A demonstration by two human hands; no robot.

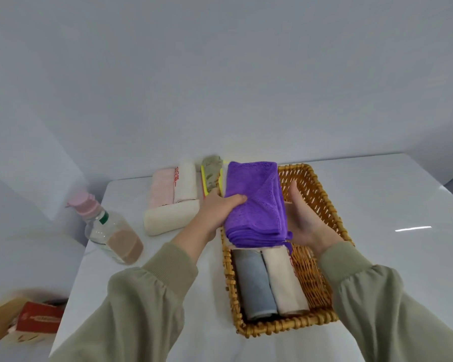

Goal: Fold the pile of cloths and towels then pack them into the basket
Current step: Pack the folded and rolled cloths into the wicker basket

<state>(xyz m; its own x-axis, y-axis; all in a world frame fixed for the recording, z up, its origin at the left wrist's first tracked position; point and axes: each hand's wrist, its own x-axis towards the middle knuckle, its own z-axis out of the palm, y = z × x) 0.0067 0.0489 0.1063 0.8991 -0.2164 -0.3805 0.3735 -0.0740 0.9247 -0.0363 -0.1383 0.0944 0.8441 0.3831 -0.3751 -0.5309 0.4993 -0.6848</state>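
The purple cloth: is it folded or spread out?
Folded: the purple cloth in the left hand shows stacked layers at its near edge.

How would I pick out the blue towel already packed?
Find the wicker basket on the white table. At its near end two folded towels lie side by side; the blue towel is the left one, against the basket's left wall. Its neighbour, the cream towel, is pale beige.

This looks like a plain domestic corner, though home or staged room cannot be told. A glossy white surface [390, 199] meets bare pale walls [220, 74]. On it are household things: a wicker basket [272, 329], rolled towels [171, 218] and a pink-capped bottle [110, 231]. A red carton [41, 320] sits lower left.
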